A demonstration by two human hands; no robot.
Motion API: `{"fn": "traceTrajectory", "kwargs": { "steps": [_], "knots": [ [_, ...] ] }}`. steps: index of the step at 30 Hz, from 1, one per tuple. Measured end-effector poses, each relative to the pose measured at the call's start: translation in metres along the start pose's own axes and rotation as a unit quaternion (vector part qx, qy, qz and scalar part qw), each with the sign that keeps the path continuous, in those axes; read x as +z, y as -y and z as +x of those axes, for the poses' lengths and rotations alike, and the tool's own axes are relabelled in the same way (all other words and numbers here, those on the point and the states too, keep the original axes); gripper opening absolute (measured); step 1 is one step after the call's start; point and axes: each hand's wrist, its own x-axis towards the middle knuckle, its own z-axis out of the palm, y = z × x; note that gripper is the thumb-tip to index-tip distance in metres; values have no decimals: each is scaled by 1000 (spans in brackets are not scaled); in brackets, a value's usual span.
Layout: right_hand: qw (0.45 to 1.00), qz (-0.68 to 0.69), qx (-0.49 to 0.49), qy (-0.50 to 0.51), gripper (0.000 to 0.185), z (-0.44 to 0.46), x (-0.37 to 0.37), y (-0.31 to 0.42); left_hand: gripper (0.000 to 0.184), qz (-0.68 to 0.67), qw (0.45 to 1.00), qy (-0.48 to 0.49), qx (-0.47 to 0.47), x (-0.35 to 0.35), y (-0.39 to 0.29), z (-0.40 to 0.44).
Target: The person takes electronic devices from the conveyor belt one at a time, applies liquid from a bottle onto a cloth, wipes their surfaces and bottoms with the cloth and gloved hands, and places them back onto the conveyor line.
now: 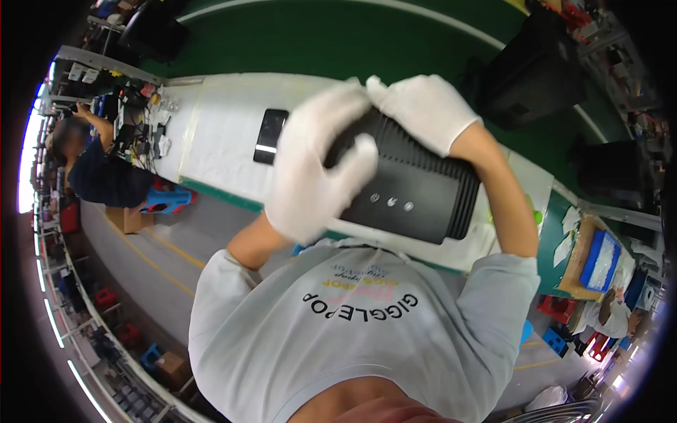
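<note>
A black box-shaped device (398, 187) with ribbed edges and a row of small white icons is in front of me over the white worktable. I wear white gloves. My left hand (314, 162), smeared by motion, is over the device's left end, thumb spread from the fingers; whether it touches the casing I cannot tell. At the far edge my right hand (425, 109) is bent over the ribbed side, gripping there, with fingertips partly hidden. Left of the device lies a dark flat phone-like object (270, 136) with a bright strip.
The white worktable (226, 134) runs left and right. A co-worker (102, 166) sits at the left near cables and small parts. On the right are a blue tray (601, 261) and another person (613, 317). Dark monitors (529, 70) stand beyond the green surface.
</note>
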Motion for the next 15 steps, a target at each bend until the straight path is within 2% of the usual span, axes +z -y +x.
{"fn": "traceTrajectory", "kwargs": {
  "steps": [1,2,3,4,5,6,7,8,10,11,13,14,15],
  "knots": [
    [1000,23,3,6,33,-4,0,1,42,-71,992,0,-101,1,9,5],
    [999,40,7,9,34,-6,-5,0,47,-107,980,41,-166,2,22,11],
    [999,44,11,12,34,-5,-15,6,47,-171,965,73,-183,4,34,17],
    [980,125,146,53,35,-5,-27,17,47,-237,944,105,-203,9,44,20],
    [934,201,279,91,36,-8,-32,25,47,-334,905,115,-237,13,55,22],
    [932,204,285,96,36,-17,-27,26,46,-426,855,124,-268,17,60,23],
    [923,273,268,-35,36,-30,-20,25,43,-436,849,116,-275,19,61,24],
    [895,334,244,-167,37,-42,-16,24,40,-386,874,112,-274,16,58,24],
    [818,413,253,-310,28,-69,-25,31,39,-369,868,93,-318,15,54,18],
    [849,308,238,-357,24,-89,-23,29,39,-368,867,92,-324,18,55,13],
    [805,312,216,-456,17,-141,0,21,41,-433,860,18,-270,27,61,-1],
    [727,417,211,-503,15,-163,21,23,41,-431,860,16,-272,29,65,-7],
    [738,409,251,-475,17,-173,35,31,47,-385,896,0,-221,32,70,-14]
  ]
}}
